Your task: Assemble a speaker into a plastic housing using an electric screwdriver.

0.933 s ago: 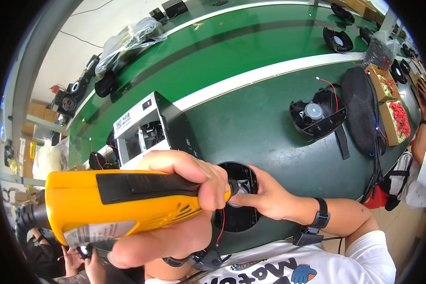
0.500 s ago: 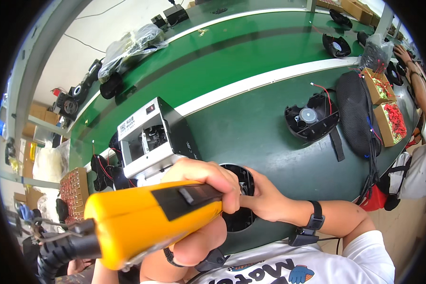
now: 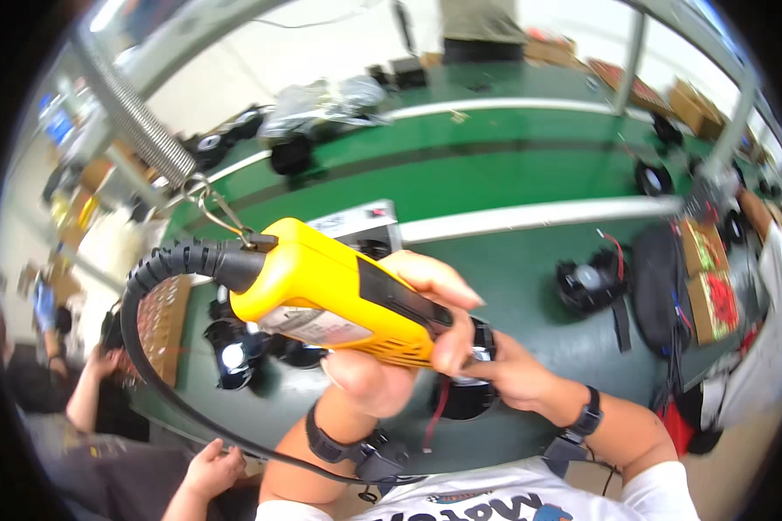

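My left hand (image 3: 374,382) is wrapped round a yellow electric screwdriver (image 3: 308,273) with a black panel and a thick black cable. The screwdriver's front end points down to the right, at a round black plastic housing (image 3: 465,401). My right hand (image 3: 526,382) grips that housing at its right side, thumb and fingers close to the screwdriver's front. The tool's tip is hidden among my fingers. A red wire (image 3: 441,399) hangs down from the housing toward me.
A coiled spring (image 3: 139,113) hooks onto the screwdriver's rear. Behind it stands a silver machine (image 3: 378,217). Black speaker shells (image 3: 235,356) lie at left; another shell (image 3: 589,282), a black case (image 3: 656,286) and a box of red wires (image 3: 711,304) sit right. Co-workers' hands (image 3: 213,469) are at left.
The view has shifted, so the bench appears lower and farther right. The screwdriver's rear now shows higher, with its spring in view. The red wire by the housing has come into sight.
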`<state>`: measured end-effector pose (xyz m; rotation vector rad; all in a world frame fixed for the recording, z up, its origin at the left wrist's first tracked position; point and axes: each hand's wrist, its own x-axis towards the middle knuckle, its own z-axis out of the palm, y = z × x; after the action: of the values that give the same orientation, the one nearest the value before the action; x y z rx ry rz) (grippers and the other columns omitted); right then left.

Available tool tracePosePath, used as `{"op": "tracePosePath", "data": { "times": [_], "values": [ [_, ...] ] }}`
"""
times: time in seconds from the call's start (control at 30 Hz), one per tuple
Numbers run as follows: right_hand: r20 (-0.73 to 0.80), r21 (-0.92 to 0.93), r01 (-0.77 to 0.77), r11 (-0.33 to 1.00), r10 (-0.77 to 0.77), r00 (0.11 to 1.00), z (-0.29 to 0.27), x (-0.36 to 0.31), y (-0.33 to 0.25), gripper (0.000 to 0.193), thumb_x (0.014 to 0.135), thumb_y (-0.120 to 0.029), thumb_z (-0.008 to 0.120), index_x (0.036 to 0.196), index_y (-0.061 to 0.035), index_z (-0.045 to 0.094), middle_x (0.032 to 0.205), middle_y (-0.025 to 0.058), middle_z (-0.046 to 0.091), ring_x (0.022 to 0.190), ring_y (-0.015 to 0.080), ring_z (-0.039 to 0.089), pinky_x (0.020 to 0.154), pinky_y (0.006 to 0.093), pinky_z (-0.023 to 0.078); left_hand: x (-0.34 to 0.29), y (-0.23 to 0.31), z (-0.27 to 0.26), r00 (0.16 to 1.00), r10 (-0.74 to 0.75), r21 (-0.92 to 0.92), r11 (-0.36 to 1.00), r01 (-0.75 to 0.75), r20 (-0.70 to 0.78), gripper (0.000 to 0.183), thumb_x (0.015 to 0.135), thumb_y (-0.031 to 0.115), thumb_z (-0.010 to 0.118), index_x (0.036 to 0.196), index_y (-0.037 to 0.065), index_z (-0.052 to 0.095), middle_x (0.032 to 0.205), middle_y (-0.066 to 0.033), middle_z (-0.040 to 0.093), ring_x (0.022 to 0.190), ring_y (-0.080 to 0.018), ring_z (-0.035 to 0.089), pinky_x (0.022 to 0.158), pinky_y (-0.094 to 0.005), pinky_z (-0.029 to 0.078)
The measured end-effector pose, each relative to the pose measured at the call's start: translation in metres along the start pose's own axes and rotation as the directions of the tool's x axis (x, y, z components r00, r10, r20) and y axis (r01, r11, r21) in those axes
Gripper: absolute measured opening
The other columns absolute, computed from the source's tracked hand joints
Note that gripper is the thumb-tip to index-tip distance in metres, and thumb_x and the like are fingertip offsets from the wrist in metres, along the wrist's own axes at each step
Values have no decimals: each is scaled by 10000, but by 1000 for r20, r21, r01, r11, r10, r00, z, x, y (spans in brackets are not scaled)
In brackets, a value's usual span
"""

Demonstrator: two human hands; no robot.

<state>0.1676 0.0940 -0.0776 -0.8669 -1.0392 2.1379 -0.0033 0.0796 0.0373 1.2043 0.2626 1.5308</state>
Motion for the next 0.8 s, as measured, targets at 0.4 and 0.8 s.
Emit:
{"op": "tracePosePath", "data": {
  "times": [0.4,0.8],
  "values": [
    [-515,98,239,966,-156,843,-66,147,-100,391,931,-148,578,1290,-36,471,1197,164,582,1080,313,616,899,552,503,-141,93,-97,563,804,941,-14,339,-191,432,806,194,736,1126,-14,533,1096,-116,519,1039,-245,510,977,-361,392],
    [-671,-302,87,949,-277,688,-72,209,-123,754,884,-161,681,1444,77,235,1385,257,446,1221,357,513,1009,407,421,-225,107,-158,645,633,689,-233,686,-428,308,577,53,868,792,23,649,1194,-163,556,1054,-363,591,885,-410,499]
  ]
}}
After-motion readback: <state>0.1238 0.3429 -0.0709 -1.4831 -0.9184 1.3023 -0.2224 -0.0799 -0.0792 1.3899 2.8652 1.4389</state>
